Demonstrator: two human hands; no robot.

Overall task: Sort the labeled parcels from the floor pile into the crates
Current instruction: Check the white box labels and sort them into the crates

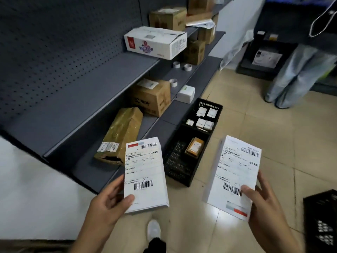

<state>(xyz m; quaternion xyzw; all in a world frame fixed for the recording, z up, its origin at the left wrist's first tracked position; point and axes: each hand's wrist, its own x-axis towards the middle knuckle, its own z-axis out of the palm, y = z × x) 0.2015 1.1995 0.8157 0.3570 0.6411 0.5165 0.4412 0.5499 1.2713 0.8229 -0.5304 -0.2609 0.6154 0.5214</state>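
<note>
Risk: mix-up; two labels read together, wrong crate [179,168] chosen.
Left hand [109,199]: grasping left box [145,176].
Right hand [260,203]: grasping right box [235,176] by near edge; may slip.

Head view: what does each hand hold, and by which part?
Left hand grips one white labeled parcel by its lower left edge; right hand grips a second labeled parcel by its lower right edge.

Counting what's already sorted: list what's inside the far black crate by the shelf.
About five small white parcels lie flat on the bottom of the far black crate, label side up. Anything under them is covered, and the near wall hides part of the bottom.
</note>
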